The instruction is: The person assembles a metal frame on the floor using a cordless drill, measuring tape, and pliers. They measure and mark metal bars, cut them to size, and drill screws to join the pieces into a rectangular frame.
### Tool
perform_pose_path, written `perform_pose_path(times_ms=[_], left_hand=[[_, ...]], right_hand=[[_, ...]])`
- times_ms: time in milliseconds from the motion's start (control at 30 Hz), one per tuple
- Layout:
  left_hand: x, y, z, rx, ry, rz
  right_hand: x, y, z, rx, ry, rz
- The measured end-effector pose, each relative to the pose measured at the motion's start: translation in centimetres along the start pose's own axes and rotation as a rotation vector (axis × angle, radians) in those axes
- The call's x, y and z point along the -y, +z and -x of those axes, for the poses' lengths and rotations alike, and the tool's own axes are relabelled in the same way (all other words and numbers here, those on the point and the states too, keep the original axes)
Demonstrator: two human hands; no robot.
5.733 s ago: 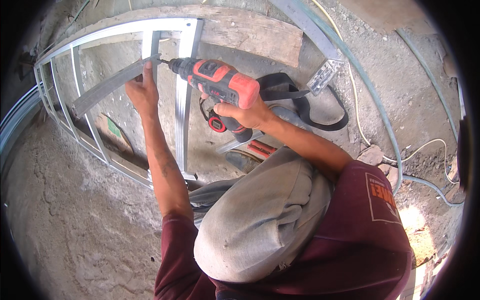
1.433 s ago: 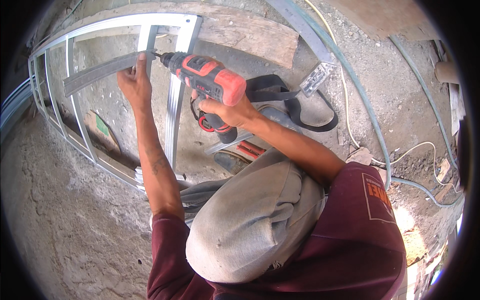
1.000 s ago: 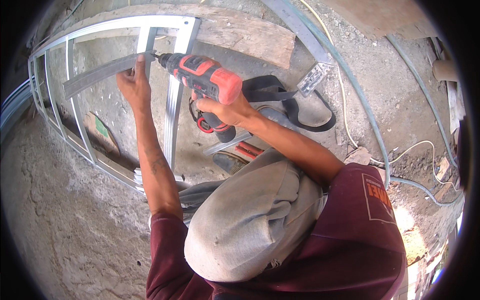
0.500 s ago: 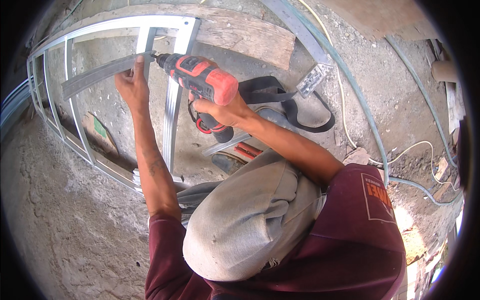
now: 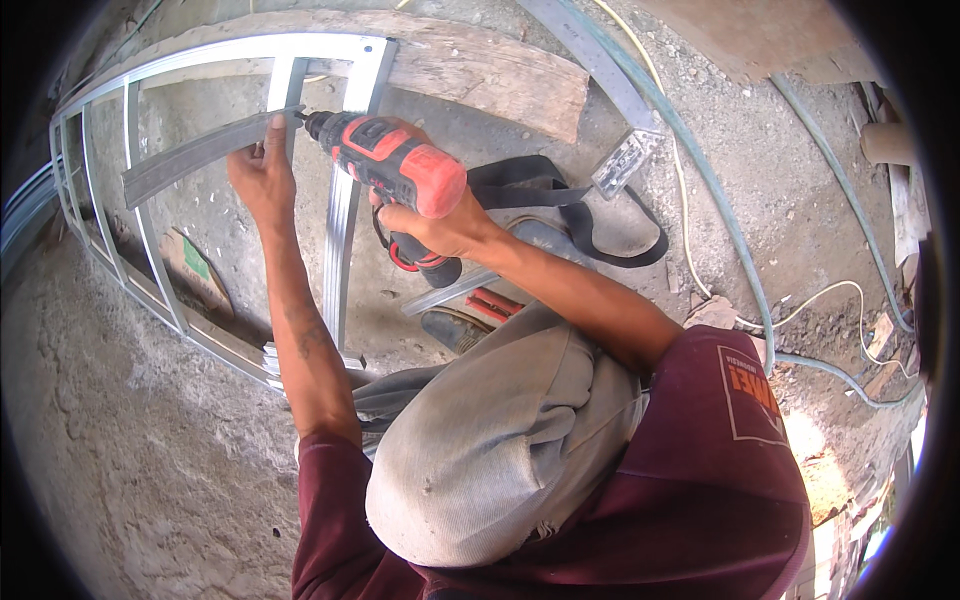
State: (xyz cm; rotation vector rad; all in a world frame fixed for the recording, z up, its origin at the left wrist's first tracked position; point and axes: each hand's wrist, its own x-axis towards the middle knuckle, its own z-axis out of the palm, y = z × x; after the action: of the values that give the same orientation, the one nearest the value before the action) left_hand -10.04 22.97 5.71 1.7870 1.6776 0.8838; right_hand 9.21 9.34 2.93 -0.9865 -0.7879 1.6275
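Observation:
My right hand is wrapped round the grip of a red and black cordless drill, which points left. The drill's tip meets the right end of a flat grey metal strip. Gripping that strip near the same end, my left hand has its thumb on top and its fingers curled beneath. The strip lies across a silver metal frame with several crossbars. Whether a screw sits at the drill's tip is too small to tell.
A wooden plank lies behind the frame. Right of the drill are a black strap and a long grey metal bar. A hose and a pale cable cross the floor. A red tool lies by my shoe.
The drill and my right hand have shifted slightly left. My left hand keeps its hold on the strip, almost unmoved.

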Motion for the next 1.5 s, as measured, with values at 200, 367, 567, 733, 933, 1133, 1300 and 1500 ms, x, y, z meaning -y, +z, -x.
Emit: perform_pose_path(times_ms=[200, 367, 567, 733, 933, 1133, 1300, 1500], left_hand=[[-0.3, 0.1, -0.1, -0.01, 0.031, -0.066], [-0.1, -0.2, 0.3, -0.021, 0.014, -0.063], [0.0, 0.6, 0.3, -0.034, 0.01, 0.047], [0.5, -0.1, 0.3, -0.014, -0.013, 0.044], [-1.6, -0.7, 0.3, -0.005, 0.034, 0.196], [-0.6, -0.3, 0.9, -0.05, 0.042, 0.212], [-0.8, -0.3, 0.7, 0.008, 0.032, 0.174], [1.7, -0.4, 0.8, 0.019, 0.11, -0.098]], right_hand=[[-1.6, 0.2, -0.4, -0.032, -0.11, 0.156], [-1.1, 0.3, -0.2, -0.015, -0.157, 0.164], [-0.8, -0.1, 0.0, -0.021, -0.194, 0.19], [-1.1, 0.1, 0.4, -0.068, -0.319, 0.368], [-0.2, -2.2, 3.2, 0.025, -0.176, 0.033], [-0.5, -2.9, 3.7, 0.062, -0.187, 0.064], [1.1, -0.6, 2.3, -0.056, -0.217, 0.195], [0.0, -0.3, 0.4, 0.008, -0.174, 0.08]])
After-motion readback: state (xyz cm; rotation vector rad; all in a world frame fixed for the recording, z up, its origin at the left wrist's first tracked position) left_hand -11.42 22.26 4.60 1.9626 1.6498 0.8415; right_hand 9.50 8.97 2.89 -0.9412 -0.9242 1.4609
